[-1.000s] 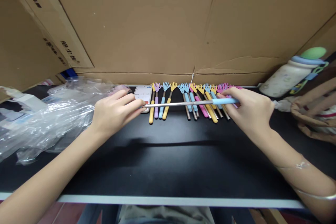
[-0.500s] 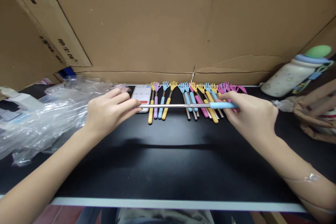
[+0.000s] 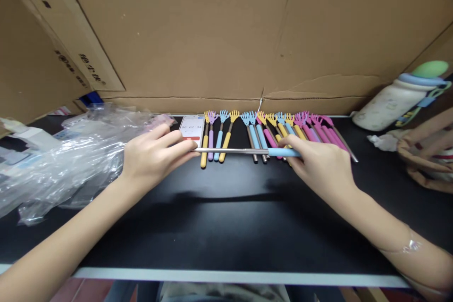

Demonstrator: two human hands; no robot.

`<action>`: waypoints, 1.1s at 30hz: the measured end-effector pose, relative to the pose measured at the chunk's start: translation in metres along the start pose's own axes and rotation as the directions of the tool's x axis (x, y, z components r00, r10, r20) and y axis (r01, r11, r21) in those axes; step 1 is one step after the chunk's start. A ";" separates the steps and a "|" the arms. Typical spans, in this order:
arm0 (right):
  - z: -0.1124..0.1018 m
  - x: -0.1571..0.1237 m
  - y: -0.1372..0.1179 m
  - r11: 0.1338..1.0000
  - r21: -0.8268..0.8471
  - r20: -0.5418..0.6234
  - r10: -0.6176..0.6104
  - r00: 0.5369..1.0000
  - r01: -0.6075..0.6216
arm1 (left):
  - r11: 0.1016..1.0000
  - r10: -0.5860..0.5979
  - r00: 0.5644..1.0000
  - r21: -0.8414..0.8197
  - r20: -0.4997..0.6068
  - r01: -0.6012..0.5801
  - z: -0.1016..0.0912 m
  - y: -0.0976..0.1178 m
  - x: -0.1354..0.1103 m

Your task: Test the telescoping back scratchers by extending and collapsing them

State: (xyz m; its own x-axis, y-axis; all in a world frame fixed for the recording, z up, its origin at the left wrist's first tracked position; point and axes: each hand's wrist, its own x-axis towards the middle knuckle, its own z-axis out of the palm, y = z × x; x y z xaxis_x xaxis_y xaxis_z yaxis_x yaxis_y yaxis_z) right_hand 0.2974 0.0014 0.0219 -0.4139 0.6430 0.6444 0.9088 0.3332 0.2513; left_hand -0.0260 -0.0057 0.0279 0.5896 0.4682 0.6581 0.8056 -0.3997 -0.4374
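Note:
A telescopic back scratcher [image 3: 230,151] with a metal rod and a blue grip stretches level above the black tabletop. My left hand [image 3: 150,155] pinches the rod's left end, and whatever sits at that end is hidden in the fingers. Around the blue grip on the other side, my right hand [image 3: 322,163] is closed. Behind the rod lies a short row of hand-shaped back scratchers [image 3: 218,144] in yellow, purple and blue. A second row [image 3: 260,137] in blue, yellow and pink spreads behind my right hand, which partly covers it.
Crumpled clear plastic bags [image 3: 78,160] cover the table's left side. A phone [image 3: 191,127] showing a running timer lies by the short row. At the right are a white bottle [image 3: 387,104] and a brown bag [image 3: 424,151]. Cardboard [image 3: 212,33] walls the back.
My right hand has moved left and slightly down, while my left hand shifted a little right. Less of the metal rod shows between them, and more pink back scratchers are uncovered.

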 end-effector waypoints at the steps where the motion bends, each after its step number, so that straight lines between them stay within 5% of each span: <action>1: 0.002 -0.001 -0.001 1.000 0.012 0.009 -0.011 1.000 0.011 | 1.000 -0.007 1.000 -0.007 0.002 0.007 0.000 0.002 0.000; 11: 0.009 -0.005 -0.006 0.996 0.048 0.071 -0.074 0.995 0.070 | 0.999 0.036 0.999 0.041 0.000 -0.036 0.003 0.011 0.001; 23: -0.002 0.003 0.008 0.987 0.075 0.001 -0.145 0.989 0.144 | 0.971 -0.192 0.980 -0.136 0.050 0.197 0.004 -0.004 0.001; 26: -0.001 0.004 0.011 0.990 0.074 -0.012 -0.117 0.993 0.118 | 0.903 -0.338 0.929 -0.228 0.150 0.365 0.003 -0.007 0.001; 29: -0.002 0.004 0.014 0.994 0.074 -0.021 -0.081 0.997 0.082 | 0.800 -0.435 0.828 -0.270 0.354 0.536 0.006 -0.009 0.001; 33: -0.003 0.004 0.016 0.994 0.081 -0.013 -0.070 0.997 0.071 | 0.671 -0.316 0.756 -0.428 0.573 0.605 0.009 -0.008 0.002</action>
State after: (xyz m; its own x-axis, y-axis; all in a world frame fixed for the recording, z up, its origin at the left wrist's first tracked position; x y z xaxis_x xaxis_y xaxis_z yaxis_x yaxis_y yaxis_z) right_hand 0.3103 0.0074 0.0304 -0.4758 0.6090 0.6347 0.8699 0.4324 0.2372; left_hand -0.0305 0.0060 0.0270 0.2245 0.9319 0.2850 0.8725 -0.3225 0.3670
